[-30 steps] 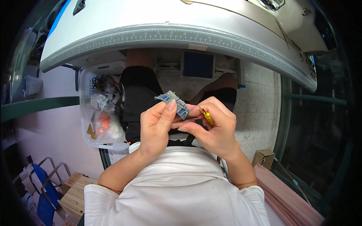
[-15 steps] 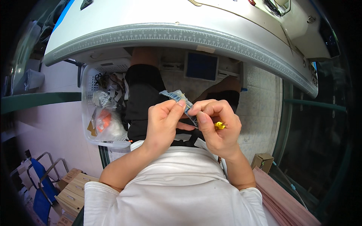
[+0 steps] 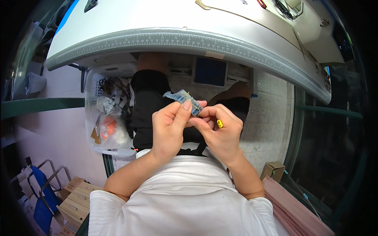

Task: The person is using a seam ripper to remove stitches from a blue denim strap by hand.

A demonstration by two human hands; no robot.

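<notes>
A small scrap of frayed blue denim (image 3: pixel 183 98) with pale yellowish threads along it is pinched by my left hand (image 3: pixel 169 128), thumb on top and fingers behind. My right hand (image 3: pixel 220 133) is curled just to its right, fingertips at the scrap's lower right end, gripping a small yellow-handled tool (image 3: pixel 219 123). The tool's tip is hidden by my fingers. Both hands are above my lap, between my white shirt and the table's front edge.
A white table (image 3: pixel 138 13) with a ruler edge spans the top, with a white machine (image 3: pixel 323 43) at right. A white basket (image 3: pixel 92 126) of bags and scraps sits left of my legs. A wooden drawer unit (image 3: pixel 78 202), blue chair (image 3: pixel 41 212), cardboard box (image 3: pixel 275 169) and pink cloth (image 3: pixel 291 200) are lower down.
My hands shifted right, then slightly back left. My right thumb has lowered since half a second ago, showing more denim, and the yellow tool has moved slightly up and left since then.
</notes>
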